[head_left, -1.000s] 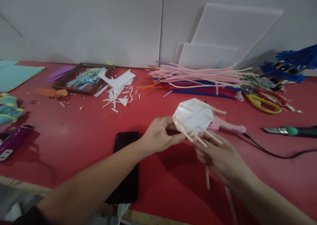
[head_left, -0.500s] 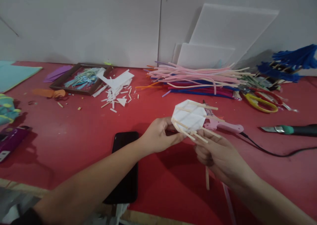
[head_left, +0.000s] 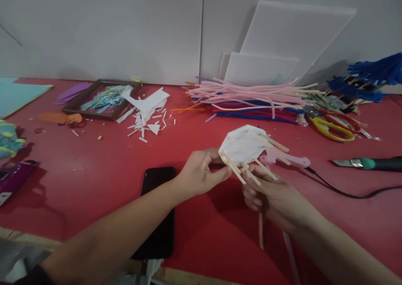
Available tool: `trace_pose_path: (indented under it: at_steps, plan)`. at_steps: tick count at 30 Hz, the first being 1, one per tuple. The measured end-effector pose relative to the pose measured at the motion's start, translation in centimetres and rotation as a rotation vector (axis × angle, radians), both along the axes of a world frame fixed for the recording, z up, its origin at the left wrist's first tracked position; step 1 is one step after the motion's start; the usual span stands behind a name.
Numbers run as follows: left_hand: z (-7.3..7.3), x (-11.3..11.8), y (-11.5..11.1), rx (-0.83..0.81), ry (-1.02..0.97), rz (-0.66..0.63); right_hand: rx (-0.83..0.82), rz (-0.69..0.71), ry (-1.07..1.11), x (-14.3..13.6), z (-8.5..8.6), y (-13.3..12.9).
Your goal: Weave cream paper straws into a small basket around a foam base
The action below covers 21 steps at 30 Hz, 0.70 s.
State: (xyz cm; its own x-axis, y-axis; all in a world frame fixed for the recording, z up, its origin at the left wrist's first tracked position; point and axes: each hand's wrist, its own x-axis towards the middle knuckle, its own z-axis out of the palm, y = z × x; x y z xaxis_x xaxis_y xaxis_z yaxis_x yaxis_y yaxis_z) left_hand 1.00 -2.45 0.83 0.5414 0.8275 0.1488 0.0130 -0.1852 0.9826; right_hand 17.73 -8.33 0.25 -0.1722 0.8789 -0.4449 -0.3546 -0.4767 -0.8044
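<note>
Above the red table I hold a white many-sided board piece (head_left: 243, 145) with several thin wooden sticks (head_left: 234, 170) standing out from it toward me and to the right. My left hand (head_left: 204, 172) pinches its left lower edge between thumb and fingers. At its lower right edge, my right hand (head_left: 273, 195) is closed around the sticks, its fingers partly hidden. Another stick (head_left: 261, 230) hangs down below the right hand; whether that hand grips it, I cannot tell. Just behind the piece lies a pink hot glue gun (head_left: 293, 160) with a black cord.
A black phone (head_left: 158, 218) lies under my left forearm. Pink pipe cleaners (head_left: 251, 94) are heaped at the back. White scraps (head_left: 150, 109) and a brown frame (head_left: 97, 96) are at the left. Yellow-handled scissors (head_left: 333, 129) and a utility knife (head_left: 367, 163) lie at the right.
The white piece has tilted in my hands, so its sticks now point more downward to the right. Both hands keep their hold, with the right hand shifted slightly.
</note>
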Motion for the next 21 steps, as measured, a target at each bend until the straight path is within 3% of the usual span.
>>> trace_pose_path:
  at_steps: [6,15,21]
  plan:
    - [-0.4,-0.2,0.0,0.044,0.052,-0.076,-0.025,0.081,-0.035,1.0,0.6,0.4]
    - [-0.8,-0.3,0.1,0.089,0.064,-0.052,-0.085,0.120,-0.012,0.9,0.4,0.5]
    - [-0.9,-0.3,0.0,0.098,0.083,-0.071,-0.148,0.082,-0.074,0.8,0.5,0.4]
